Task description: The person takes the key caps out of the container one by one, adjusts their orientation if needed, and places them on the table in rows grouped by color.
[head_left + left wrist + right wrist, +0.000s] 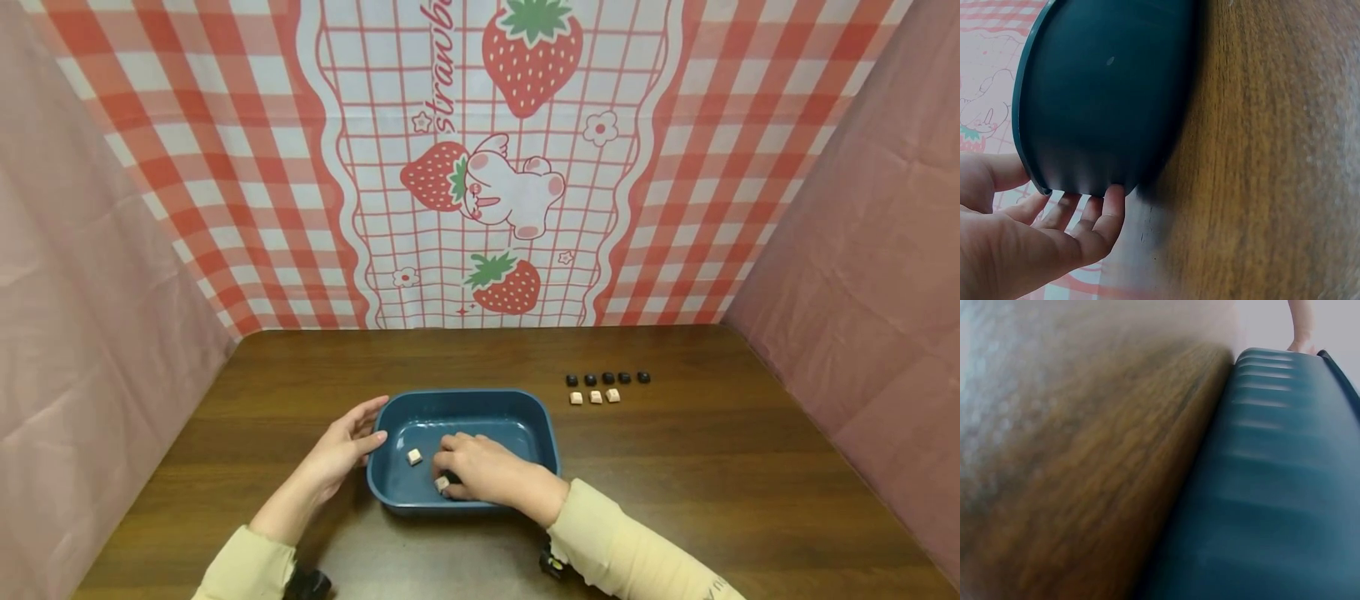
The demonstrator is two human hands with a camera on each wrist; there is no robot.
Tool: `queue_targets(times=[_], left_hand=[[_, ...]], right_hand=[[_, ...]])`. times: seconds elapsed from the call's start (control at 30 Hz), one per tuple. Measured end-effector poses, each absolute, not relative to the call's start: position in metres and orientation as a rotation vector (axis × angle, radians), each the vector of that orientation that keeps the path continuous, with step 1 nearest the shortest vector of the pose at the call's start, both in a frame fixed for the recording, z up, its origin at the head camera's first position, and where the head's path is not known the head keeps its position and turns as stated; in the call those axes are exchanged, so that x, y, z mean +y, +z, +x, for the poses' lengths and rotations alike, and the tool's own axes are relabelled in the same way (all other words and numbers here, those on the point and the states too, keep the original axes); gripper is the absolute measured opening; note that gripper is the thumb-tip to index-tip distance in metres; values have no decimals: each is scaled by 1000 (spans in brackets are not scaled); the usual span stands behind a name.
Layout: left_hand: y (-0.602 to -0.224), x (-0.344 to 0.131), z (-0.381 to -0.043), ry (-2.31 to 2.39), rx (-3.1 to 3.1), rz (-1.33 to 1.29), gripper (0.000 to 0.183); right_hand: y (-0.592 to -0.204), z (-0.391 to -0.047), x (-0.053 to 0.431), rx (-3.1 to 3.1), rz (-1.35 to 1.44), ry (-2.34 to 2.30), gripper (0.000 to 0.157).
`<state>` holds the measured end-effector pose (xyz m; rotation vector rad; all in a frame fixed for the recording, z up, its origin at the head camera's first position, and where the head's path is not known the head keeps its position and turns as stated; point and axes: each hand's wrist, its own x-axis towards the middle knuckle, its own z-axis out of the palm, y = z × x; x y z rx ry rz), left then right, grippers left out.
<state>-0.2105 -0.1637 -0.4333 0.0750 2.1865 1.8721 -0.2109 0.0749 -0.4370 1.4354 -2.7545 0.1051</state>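
A blue rectangular basin [405,498] sits on the table. My left hand [339,450] holds its left end, thumb over the rim and fingertips against the outer wall; the left wrist view shows the same hand [1041,234] at the basin's outside [1107,106]. Reaching in over the near right rim, my right hand [480,468] has its fingers curled down with a cream keycap [442,483] at the tips of thumb and fingers. Another cream keycap [415,457] lies on the basin floor to the left. In the right wrist view only the basin's outer wall [1272,469] shows, not my fingers.
Right of the basin, a row of several black keycaps [608,378] lies on the wooden table [697,467], with three cream keycaps [596,397] lined up in front. A strawberry-print cloth [465,108] hangs behind, and pink cloth [847,275] hangs at both sides.
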Motion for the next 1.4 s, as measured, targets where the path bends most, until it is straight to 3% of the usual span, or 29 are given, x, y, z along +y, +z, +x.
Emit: queue_targets(times=[0.6,1.4], left_hand=[[-432,-161,-210,1882,2190,36,52],[-429,-162,-209,1866,2211,38,52]], right_hand=[[-426,-209,88,-2696,1309,157,12],[-376,-218,134,-2642,1190,115,12]])
